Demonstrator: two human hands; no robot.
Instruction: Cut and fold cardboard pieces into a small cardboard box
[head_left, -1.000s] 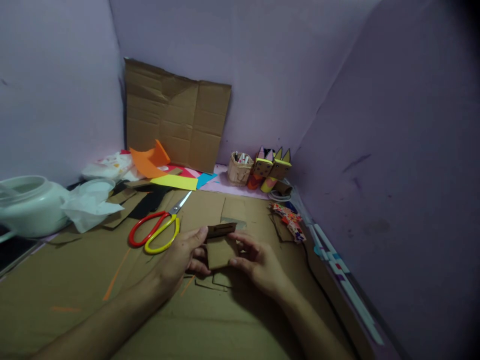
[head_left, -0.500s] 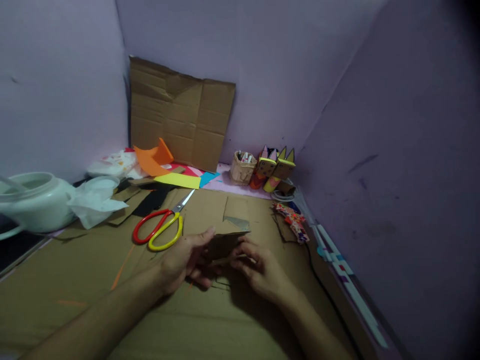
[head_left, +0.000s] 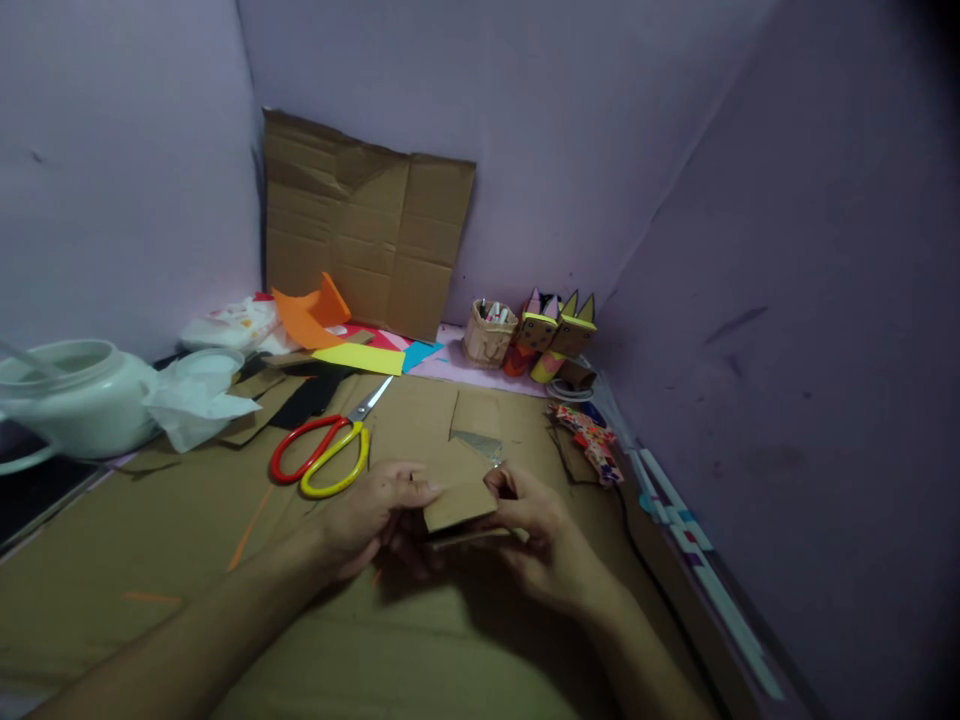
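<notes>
A small folded piece of brown cardboard is held between my two hands above the cardboard-covered table. My left hand grips its left side, thumb on top and fingers underneath. At the right edge, my right hand pinches it with thumb and fingers. A dark gap shows between the upper flap and a lower layer. Left of my left hand lie scissors with one red and one yellow handle, their blades pointing away. Just beyond my hands is a grey triangular patch on the table cover.
A white pot and crumpled tissue stand at left. Coloured paper and a leaning cardboard sheet are at the back. Beside a pen holder stand animal-shaped crafts. A patterned glue gun with a cord lies at right.
The cardboard piece has tilted, so its lit upper flap now faces me. My left thumb has come down onto it, and my right hand has shifted slightly right along its edge.
</notes>
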